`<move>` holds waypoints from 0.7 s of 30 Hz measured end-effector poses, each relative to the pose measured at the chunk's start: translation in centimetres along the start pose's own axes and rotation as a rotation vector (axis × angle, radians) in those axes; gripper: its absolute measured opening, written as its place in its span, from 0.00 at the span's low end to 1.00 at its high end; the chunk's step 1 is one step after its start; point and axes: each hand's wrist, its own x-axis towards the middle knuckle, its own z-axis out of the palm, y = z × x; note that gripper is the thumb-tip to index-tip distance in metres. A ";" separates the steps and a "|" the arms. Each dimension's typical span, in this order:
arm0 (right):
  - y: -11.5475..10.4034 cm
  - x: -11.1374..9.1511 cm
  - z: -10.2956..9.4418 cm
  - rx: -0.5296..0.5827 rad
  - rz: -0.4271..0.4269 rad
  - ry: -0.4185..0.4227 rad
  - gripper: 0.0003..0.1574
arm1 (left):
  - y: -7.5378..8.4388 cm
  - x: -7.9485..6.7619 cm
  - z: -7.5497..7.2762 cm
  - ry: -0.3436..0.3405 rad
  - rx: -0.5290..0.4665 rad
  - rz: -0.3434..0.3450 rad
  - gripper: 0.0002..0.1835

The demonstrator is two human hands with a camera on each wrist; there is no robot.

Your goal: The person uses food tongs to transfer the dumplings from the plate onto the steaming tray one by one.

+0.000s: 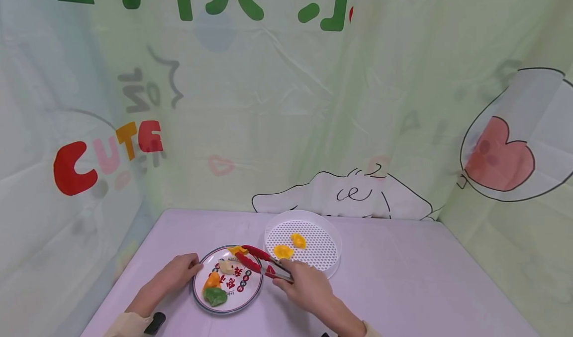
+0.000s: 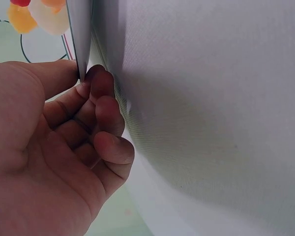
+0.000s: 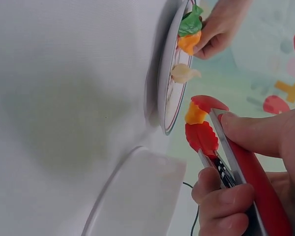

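Observation:
My left hand (image 1: 176, 271) pinches the left rim of a round white plate (image 1: 241, 299) with red and dark lettering, thumb above and fingers below. On the plate lie a cream dumpling (image 1: 226, 267), an orange dumpling (image 1: 212, 280) and a green dumpling (image 1: 215, 296). My right hand (image 1: 309, 284) grips red-tipped metal tongs (image 3: 250, 182). Between the tong tips is a yellow dumpling (image 3: 195, 114), held above the far part of the plate. In the right wrist view it hangs apart from the plate's surface.
Behind and right of the plate stands a round white perforated steamer tray (image 1: 318, 257) with two yellow dumplings (image 1: 283, 252) in it. The table (image 1: 403, 277) has a pale lilac cover. Printed curtains (image 1: 286, 103) enclose it at the back and sides.

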 end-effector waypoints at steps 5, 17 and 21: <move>0.4 -0.3 -0.4 0.016 0.010 0.009 0.28 | 0.1 -0.1 0.0 0.001 0.002 0.004 0.07; 1.7 -0.9 -1.8 -0.021 0.023 0.106 0.33 | 0.1 0.0 -0.1 -0.002 -0.005 -0.002 0.07; 2.1 -0.9 -2.2 -0.007 0.041 0.125 0.34 | 0.1 0.0 0.0 -0.005 -0.009 -0.002 0.07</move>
